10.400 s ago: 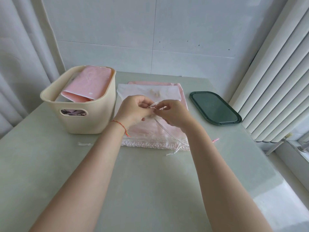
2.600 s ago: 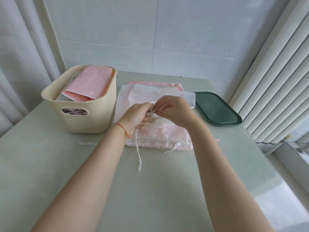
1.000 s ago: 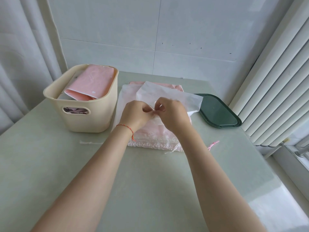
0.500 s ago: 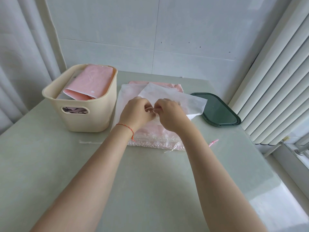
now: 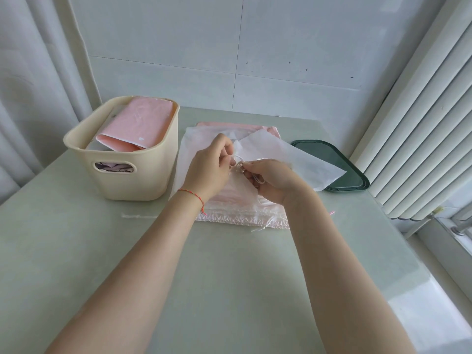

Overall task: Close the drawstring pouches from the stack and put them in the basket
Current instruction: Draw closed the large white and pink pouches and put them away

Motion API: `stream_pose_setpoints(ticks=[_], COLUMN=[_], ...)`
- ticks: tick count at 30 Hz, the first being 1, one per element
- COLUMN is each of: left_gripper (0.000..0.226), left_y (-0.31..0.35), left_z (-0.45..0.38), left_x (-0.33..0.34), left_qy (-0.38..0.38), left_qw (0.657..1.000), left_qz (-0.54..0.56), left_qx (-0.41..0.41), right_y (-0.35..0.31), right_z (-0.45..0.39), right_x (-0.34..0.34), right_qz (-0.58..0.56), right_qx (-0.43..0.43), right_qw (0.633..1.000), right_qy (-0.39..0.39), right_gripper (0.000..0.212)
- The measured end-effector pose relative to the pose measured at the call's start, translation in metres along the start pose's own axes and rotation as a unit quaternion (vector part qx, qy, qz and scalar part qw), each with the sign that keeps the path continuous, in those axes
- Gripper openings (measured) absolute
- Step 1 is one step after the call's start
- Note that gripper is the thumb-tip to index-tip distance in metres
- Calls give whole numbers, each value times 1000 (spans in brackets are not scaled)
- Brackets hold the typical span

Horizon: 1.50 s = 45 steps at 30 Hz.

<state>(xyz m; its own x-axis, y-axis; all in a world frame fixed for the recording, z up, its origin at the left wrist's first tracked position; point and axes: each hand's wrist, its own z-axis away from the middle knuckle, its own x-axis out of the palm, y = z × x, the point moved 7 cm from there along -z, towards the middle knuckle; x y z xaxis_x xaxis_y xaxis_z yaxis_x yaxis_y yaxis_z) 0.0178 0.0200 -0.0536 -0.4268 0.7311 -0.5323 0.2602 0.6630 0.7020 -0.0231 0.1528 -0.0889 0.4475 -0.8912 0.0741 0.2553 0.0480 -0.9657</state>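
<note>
Head view | both hands (image 5: 208, 169) (image 5: 272, 178) grip pouch drawstring (image 5: 238, 162), seemingly | basket (image 5: 122, 159) left | tray (image 5: 334, 162) right

Domestic room, likely a home corner. Indicators: pale green worktop (image 5: 229, 290) set against a white tiled wall (image 5: 255, 47); curtain (image 5: 30, 85) left of the worktop; vertical blinds (image 5: 421, 123) and window sill (image 5: 454, 231) to its right.
</note>
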Motion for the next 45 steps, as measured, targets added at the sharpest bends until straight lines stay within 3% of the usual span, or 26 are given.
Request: stream_pose_setpoints(ticks=[3,7,11,17,22,25,29,32,35,39,42,45], left_gripper=[28,10,10,6,34,45,41,38,44,48,43,33], left_y=[-3,1,-3,-6,-12,-16,-26,-33,-44,-53,-54,-44], left_z=[-2,-1,-4,-2,-4,-3,-4,-2,-2,-3,-2,-3], left_x=[1,7,6,12,14,9,-5,-9,-9,-7,-14,-13], left_qy=[-9,-16,3,-46,-75,-43,36,48,34,13,40,41], left_qw=[1000,999,1000,997,991,989,981,979,983,984,980,956], left_qz=[20,29,4,38,59,78,113,109,46,-55,11,201], left_qx=[-19,0,7,-48,-97,-121,-153,-166,-172,-171,-193,-207], right_y=[1,1,1,-1,0,1,-2,-15,-28,-28,-31,-31], right_z=[0,1,1,5,4,3,2,6,7,4,4,4], right_x=[-2,-1,-1,0,0,-2,-6,-16,-28,-26,-24,-25], right_qz=[-20,-27,-23,-3,4,-8,53,211,364,440,449,449], right_qx=[5,8,8,7,0,-4,-27,-78,-124,-138,-154,-145], right_qw=[1000,1000,1000,1000,1000,1000,998,966,899,854,849,857], right_qy=[3,9,17,25,20,19,37,130,208,241,232,208], right_gripper=[47,56,52,29,25,20,9,5,10,13,13,14])
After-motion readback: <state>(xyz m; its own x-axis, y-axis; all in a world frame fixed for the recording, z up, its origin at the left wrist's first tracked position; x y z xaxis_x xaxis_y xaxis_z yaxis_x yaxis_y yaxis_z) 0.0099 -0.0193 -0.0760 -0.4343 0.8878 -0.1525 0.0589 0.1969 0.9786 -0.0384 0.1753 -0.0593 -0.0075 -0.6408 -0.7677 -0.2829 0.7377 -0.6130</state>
